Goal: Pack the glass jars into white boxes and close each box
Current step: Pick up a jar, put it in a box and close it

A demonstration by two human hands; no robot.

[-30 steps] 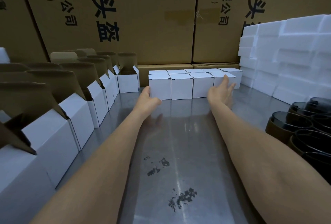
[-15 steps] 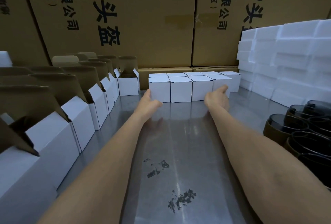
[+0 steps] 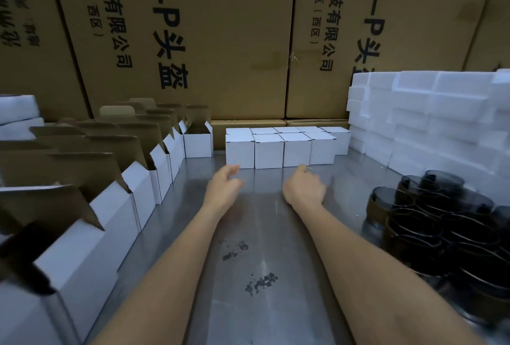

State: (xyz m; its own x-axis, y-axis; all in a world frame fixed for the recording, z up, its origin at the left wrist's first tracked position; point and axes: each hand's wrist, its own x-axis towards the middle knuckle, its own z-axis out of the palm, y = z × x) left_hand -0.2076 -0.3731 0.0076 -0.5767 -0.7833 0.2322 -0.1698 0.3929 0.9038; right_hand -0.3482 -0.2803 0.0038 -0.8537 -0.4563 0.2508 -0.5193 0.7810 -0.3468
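Observation:
Several closed white boxes (image 3: 269, 150) stand in two rows at the back of the metal table (image 3: 265, 220). My left hand (image 3: 225, 186) hovers just in front of the leftmost one, fingers loosely curled and empty. My right hand (image 3: 305, 188) hangs near the row's right end, fingers curled loosely, holding nothing. Neither hand touches a box. Several dark glass jars (image 3: 441, 220) are clustered at the right edge. A line of open white boxes (image 3: 138, 193) with brown flaps raised runs along the left side.
White foam blocks (image 3: 427, 124) are stacked at the back right. Large brown cartons (image 3: 220, 41) with printed characters form a wall behind the table. More white foam (image 3: 16, 115) sits at the far left. Dark smudges mark the table's middle.
Both hands have let go of the ends of the closed box row and drawn back toward me. The camera has tilted, so the boxes appear lower in view.

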